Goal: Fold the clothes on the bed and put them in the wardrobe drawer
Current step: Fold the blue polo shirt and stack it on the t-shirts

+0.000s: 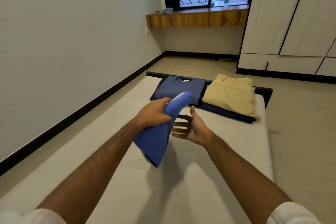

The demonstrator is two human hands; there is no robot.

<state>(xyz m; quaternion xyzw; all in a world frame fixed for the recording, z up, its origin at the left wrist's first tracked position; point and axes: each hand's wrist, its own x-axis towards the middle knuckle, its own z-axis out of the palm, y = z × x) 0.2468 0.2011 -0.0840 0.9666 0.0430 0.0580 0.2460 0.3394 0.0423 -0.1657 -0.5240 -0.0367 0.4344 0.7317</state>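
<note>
1. gripping the blue garment (156,142) in your left hand (154,112), you hold it above the bed (200,178), letting it hang.
2. your right hand (189,129) spreads empty beside it, likely to catch it.

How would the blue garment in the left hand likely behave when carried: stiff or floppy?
Probably floppy: the blue garment droops below the left hand gripping it. Likely light, since one hand lifts it. It may unfold unless the open right hand supports it.
</note>
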